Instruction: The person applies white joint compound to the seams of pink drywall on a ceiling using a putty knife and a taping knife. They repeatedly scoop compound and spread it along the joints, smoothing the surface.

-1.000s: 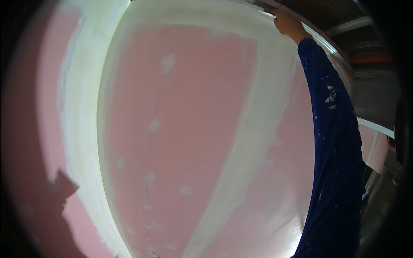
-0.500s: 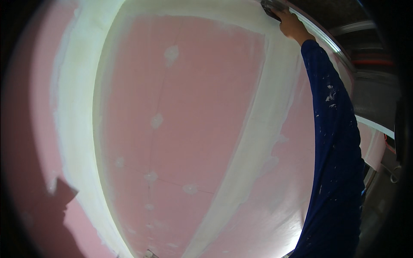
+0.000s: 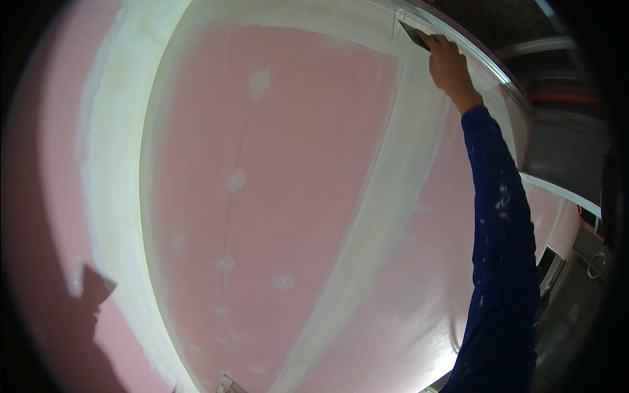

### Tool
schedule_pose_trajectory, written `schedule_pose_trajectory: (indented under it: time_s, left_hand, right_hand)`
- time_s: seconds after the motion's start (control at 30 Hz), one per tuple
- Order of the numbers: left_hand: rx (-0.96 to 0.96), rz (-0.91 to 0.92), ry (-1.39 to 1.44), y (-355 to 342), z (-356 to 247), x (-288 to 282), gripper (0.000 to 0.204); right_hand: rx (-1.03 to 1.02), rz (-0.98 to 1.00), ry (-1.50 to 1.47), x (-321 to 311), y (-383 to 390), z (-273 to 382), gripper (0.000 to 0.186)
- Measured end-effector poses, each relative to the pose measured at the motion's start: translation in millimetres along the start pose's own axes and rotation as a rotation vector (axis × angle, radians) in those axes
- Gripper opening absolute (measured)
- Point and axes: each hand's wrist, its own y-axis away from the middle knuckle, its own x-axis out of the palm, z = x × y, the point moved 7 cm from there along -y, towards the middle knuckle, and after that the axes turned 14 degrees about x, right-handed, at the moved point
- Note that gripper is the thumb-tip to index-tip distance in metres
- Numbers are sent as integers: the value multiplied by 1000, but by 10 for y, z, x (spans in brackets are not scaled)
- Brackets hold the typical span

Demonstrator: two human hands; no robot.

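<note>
My right hand [image 3: 452, 72], at the end of a paint-spattered dark blue sleeve, is closed round a dark flat putty knife [image 3: 413, 35] at the upper right. The blade is against the pale compound band [image 3: 354, 26] along the top of the pink board [image 3: 282, 144], near its corner with the wide slanting band. At the bottom middle, the corner of a smeared flat metal tool [image 3: 228, 386] pokes into view; what holds it is hidden. My left hand is out of view.
A tall compound-covered edge [image 3: 121, 170] runs down the left, with a shadow of a head on the pink board beyond. A metal trim [image 3: 498, 72] borders the top right, beside dark openings with rails, a red pipe [image 3: 563, 99] and dangling cables.
My right hand and arm have moved lower, and the putty knife now slants with its blade showing on the top band. The tool corner at the bottom has risen slightly into view.
</note>
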Motion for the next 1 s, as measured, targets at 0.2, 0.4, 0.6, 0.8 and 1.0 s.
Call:
schedule_pose_trajectory:
  time_s: [0.2,0.4,0.6,0.8,1.0]
  left_hand:
    - [64,53,-26,157,10,304,18]
    - [-395,-43,378,478,16,81,21]
    - [-333,53,193,649,202,263,25]
    - [-569,89,426,520,191,106,35]
    - [-599,53,598,209,46,-179,55]
  right_hand:
    - [69,83,90,344,-642,72,60]
    - [67,75,95,480,-755,33,62]
    - [88,128,80,598,-808,-29,63]
    - [46,142,58,531,-703,35,63]
    - [-88,169,22,234,193,267,61]
